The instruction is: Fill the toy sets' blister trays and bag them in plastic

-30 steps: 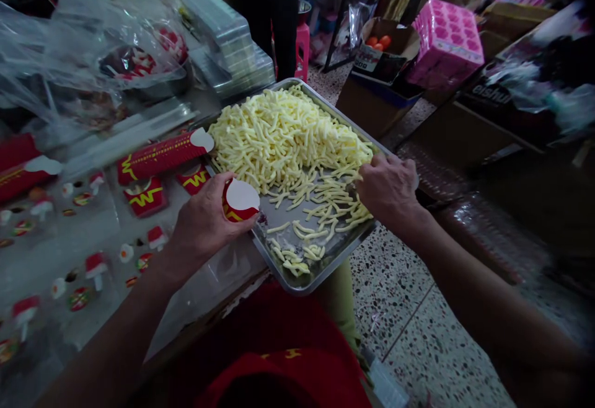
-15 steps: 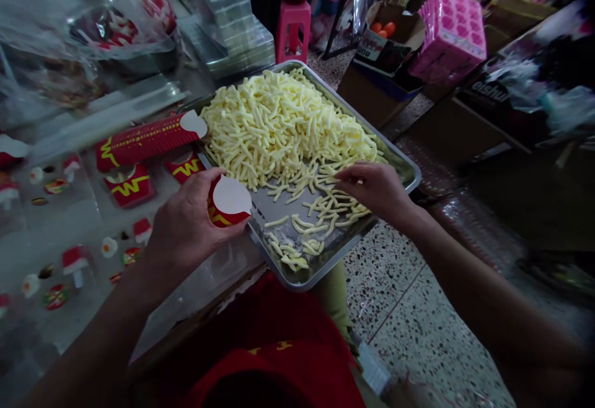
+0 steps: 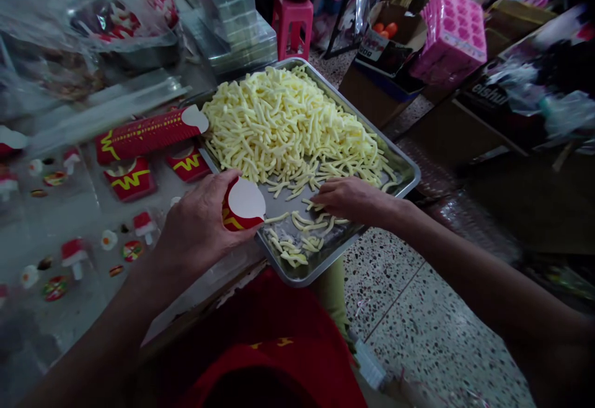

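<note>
A small red carton (image 3: pixel 233 214) with a yellow mark and a white inside is gripped in my left hand (image 3: pixel 201 214), at the left rim of a metal tray (image 3: pixel 303 276). Pale yellow sticks shaped like French fries (image 3: pixel 288 126) are heaped at the tray's far side, with loose ones scattered nearer me. My right hand (image 3: pixel 348 200) reaches down among the loose sticks, its fingers bent together at the tray floor. The fingertips are partly hidden, so what they pinch does not show clearly.
Left of the tray lie a row of nested red cartons (image 3: pixel 149 134) and two single cartons (image 3: pixel 131 180), beside clear sheets with tiny food-shaped pieces (image 3: pixel 74 256). Clear plastic boxes (image 3: pixel 232 17) are stacked behind. Beyond stand a pink stool (image 3: pixel 294 23) and cardboard boxes (image 3: pixel 395 42).
My right hand has moved left and nearer me across the loose sticks. My left hand has shifted the carton slightly right, over the tray's rim.
</note>
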The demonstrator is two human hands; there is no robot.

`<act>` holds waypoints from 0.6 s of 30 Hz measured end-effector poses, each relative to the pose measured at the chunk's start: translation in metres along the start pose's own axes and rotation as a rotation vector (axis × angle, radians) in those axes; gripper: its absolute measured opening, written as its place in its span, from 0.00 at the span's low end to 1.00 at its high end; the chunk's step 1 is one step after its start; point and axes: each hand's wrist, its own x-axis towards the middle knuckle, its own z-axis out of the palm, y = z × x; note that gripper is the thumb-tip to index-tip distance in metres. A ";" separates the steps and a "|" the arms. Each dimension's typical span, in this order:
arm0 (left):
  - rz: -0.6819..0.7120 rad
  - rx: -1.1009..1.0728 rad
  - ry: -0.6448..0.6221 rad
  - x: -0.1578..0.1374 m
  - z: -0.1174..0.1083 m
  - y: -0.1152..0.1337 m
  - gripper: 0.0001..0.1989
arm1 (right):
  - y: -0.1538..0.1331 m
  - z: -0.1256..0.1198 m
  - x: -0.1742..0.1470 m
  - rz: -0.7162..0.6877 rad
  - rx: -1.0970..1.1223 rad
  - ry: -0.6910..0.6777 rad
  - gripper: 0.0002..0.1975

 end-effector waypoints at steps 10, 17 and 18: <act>0.105 0.058 -0.170 0.012 0.017 0.021 0.35 | -0.016 0.014 0.024 0.456 0.215 0.177 0.09; 0.062 -0.053 -0.137 0.021 0.040 0.048 0.35 | -0.025 0.006 0.032 0.626 1.187 0.993 0.13; 0.024 -0.103 -0.112 0.022 0.048 0.054 0.36 | -0.032 0.006 0.035 0.619 1.187 1.073 0.13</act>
